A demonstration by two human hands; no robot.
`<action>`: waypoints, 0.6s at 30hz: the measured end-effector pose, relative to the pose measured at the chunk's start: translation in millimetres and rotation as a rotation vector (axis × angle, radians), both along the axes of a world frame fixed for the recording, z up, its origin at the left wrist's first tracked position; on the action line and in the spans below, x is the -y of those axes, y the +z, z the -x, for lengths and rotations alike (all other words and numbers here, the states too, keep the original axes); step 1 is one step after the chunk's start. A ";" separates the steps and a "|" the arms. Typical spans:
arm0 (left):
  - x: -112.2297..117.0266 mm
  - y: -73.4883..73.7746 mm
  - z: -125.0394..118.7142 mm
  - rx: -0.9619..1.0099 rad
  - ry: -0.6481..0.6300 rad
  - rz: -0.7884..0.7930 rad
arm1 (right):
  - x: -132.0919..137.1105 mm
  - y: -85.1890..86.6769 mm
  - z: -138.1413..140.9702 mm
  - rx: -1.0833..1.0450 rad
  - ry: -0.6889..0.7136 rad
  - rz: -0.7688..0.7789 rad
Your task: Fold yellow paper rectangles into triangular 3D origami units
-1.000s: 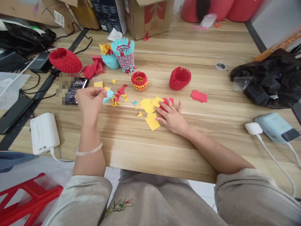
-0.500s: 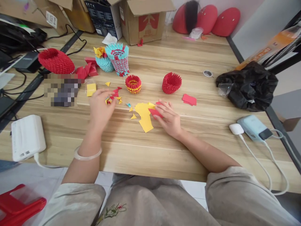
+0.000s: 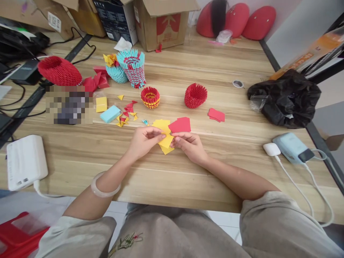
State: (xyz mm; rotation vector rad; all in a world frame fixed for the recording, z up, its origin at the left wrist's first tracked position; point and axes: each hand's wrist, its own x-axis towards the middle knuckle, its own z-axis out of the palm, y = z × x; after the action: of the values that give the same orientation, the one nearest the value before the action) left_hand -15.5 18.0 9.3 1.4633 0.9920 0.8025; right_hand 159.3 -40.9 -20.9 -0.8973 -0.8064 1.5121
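Between both hands is a small yellow paper slip. My left hand pinches its left side with thumb and fingers, while my right hand is closed at its right edge. Underneath and behind lie loose yellow paper slips. Red paper slips rest just beyond my right hand. Left of my left hand are folded red and yellow paper pieces, a stack of light blue paper and a stack of yellow paper.
Behind the hands stand a small red-and-yellow folded-paper basket, a red one and a taller blue-and-red one. More red slips lie to the right, near a black plastic bag and a power bank. A white device sits at left.
My left hand has moved right from the folded pieces to the yellow slip, uncovering the blue stack. My right hand has left the red slips and now grips the yellow slip too.
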 end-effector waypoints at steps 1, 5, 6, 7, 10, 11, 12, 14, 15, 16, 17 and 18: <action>-0.1 0.3 -0.1 -0.009 0.026 -0.010 | 0.2 -0.6 0.0 -0.021 0.010 -0.002; 3.3 1.2 -2.3 -0.072 0.057 -0.073 | 0.0 -3.4 -0.1 -0.021 0.019 -0.030; 4.9 1.2 -3.0 -0.090 0.052 -0.094 | -0.2 -3.8 -0.1 -0.015 0.023 -0.041; 6.5 1.3 -3.8 -0.106 0.045 -0.117 | -0.4 -3.9 0.0 -0.011 0.029 -0.048; 11.0 1.3 -5.9 -0.132 -0.004 -0.177 | -0.8 -2.6 0.9 -0.023 0.041 -0.048; 12.2 1.4 -6.4 -0.133 -0.027 -0.189 | -0.8 -1.8 1.3 -0.032 0.044 -0.043; 13.2 1.5 -6.8 -0.132 -0.049 -0.201 | -0.8 -1.2 1.8 -0.041 0.047 -0.036; 14.2 1.8 -7.0 -0.129 -0.087 -0.237 | -0.9 -0.3 2.6 -0.055 0.052 -0.021; 14.3 2.1 -6.9 -0.133 -0.106 -0.262 | -0.9 -0.2 2.7 -0.058 0.054 -0.015; 14.2 2.5 -6.6 -0.140 -0.129 -0.288 | -1.0 -0.3 2.8 -0.058 0.054 -0.010; 14.0 2.9 -6.2 -0.151 -0.156 -0.313 | -1.1 -0.6 2.7 -0.056 0.051 -0.007; 13.8 3.2 -5.8 -0.162 -0.183 -0.336 | -1.2 -1.0 2.5 -0.053 0.046 -0.006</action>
State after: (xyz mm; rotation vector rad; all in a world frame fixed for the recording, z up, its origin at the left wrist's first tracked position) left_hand -9.8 4.2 12.5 1.9037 0.8538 0.7505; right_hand 156.9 -39.7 -21.8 -0.8361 -0.7969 1.5667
